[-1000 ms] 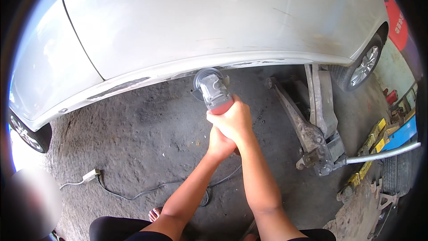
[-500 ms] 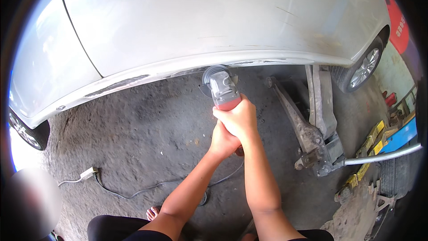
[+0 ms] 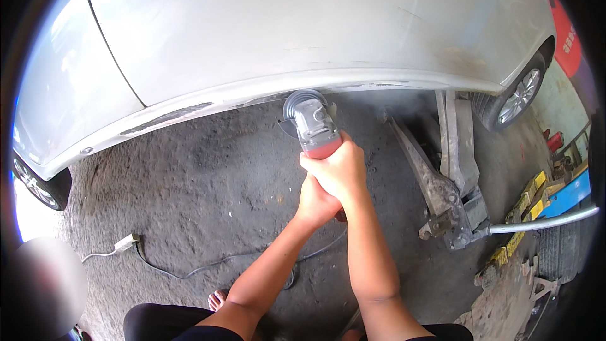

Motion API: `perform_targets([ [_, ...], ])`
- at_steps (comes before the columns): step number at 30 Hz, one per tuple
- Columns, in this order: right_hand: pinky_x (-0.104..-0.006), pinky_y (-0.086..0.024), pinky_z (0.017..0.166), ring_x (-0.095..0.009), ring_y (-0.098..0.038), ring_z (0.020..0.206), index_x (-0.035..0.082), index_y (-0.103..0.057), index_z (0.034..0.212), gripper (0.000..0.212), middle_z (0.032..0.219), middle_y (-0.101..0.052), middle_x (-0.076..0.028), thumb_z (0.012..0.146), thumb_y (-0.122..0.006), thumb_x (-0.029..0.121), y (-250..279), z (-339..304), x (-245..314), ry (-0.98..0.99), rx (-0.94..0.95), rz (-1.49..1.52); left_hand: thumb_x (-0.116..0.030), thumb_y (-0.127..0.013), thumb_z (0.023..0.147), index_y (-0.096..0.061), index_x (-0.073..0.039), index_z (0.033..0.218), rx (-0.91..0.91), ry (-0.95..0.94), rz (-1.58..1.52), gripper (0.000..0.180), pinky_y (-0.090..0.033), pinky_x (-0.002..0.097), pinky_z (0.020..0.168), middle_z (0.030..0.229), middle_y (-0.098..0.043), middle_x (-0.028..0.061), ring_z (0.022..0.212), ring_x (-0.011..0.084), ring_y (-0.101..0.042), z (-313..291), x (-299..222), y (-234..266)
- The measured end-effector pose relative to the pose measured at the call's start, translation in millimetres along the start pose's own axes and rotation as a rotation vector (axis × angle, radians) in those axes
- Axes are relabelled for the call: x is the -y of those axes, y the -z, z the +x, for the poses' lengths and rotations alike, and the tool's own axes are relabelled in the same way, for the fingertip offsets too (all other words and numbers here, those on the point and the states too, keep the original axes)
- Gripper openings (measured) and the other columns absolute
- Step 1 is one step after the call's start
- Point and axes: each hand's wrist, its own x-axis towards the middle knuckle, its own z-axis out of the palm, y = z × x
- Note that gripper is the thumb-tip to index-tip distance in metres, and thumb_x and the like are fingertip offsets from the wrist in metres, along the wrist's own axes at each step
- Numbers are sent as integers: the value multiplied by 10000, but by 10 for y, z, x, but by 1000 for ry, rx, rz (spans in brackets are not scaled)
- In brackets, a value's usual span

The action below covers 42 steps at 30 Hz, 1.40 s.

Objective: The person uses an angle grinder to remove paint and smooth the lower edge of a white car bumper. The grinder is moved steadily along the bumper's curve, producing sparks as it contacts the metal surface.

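Both my hands are wrapped round the body of a red and grey angle grinder point(image 3: 317, 121). My right hand point(image 3: 341, 167) grips it just behind the grey head, and my left hand point(image 3: 317, 202) is closed around the rear part, partly covered by the right. The round disc point(image 3: 295, 102) is up at the lower sill point(image 3: 259, 91) of a silver car point(image 3: 284, 19); whether it touches cannot be made out. Dark, bare patches point(image 3: 167, 119) run along the sill, and scratches mark the panel above.
A metal floor jack point(image 3: 457, 151) reaches under the car at the right, its pale handle point(image 3: 536, 221) pointing right. A power cord point(image 3: 208, 269) runs over the rough floor to a connector point(image 3: 126, 243) at left. Yellow stands point(image 3: 521, 208) and a tyre point(image 3: 560, 246) lie far right.
A haze of dust has appeared to the right of the disc, over the jack's far end. The grinder has shifted very slightly; both hands keep their grip.
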Motion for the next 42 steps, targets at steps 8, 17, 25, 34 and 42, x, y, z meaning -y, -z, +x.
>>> perform_targets([
  [8, -473, -617, 822, -412, -783, 918, -19, -702, 1088, 575, 997, -787, -240, 681, -915, 327, -61, 60, -129, 21, 5, -28, -238, -901, 833, -487, 18, 1436, -3, -12, -34, 775, -555, 381, 989, 1295, -689, 145, 1181, 229, -679, 3, -3, -6],
  [17, -464, -621, 816, -400, -788, 909, -26, -707, 1072, 566, 989, -787, -240, 680, -914, 326, -65, 141, -184, -12, 4, -5, -259, -925, 803, -472, 19, 1432, -37, -28, -16, 824, -568, 374, 952, 1255, -702, 140, 1132, 221, -698, 67, 47, -37],
  [25, -490, -618, 816, -413, -779, 898, -23, -702, 1094, 586, 976, -784, -236, 686, -904, 346, -11, 51, -114, 28, 19, -40, -177, -875, 845, -480, 17, 1353, -8, 71, -99, 672, -569, 339, 526, 1022, -714, 120, 711, 164, -719, -51, -230, -67],
  [34, -464, -617, 840, -402, -782, 949, -23, -716, 1091, 549, 1010, -788, -236, 694, -905, 305, 37, 32, -32, -19, 60, -58, -173, -887, 869, -558, 5, 1375, -26, 106, -170, 629, -557, 337, 940, 1303, -674, 89, 1157, 147, -641, -76, -174, -86],
  [42, -451, -617, 832, -380, -788, 938, -25, -716, 1088, 550, 1013, -790, -229, 688, -907, 301, 14, 192, -256, -43, 18, -12, -217, -904, 835, -513, 16, 1353, -24, 6, -55, 689, -606, 346, 771, 1149, -721, 116, 981, 168, -719, 67, -15, -155],
])
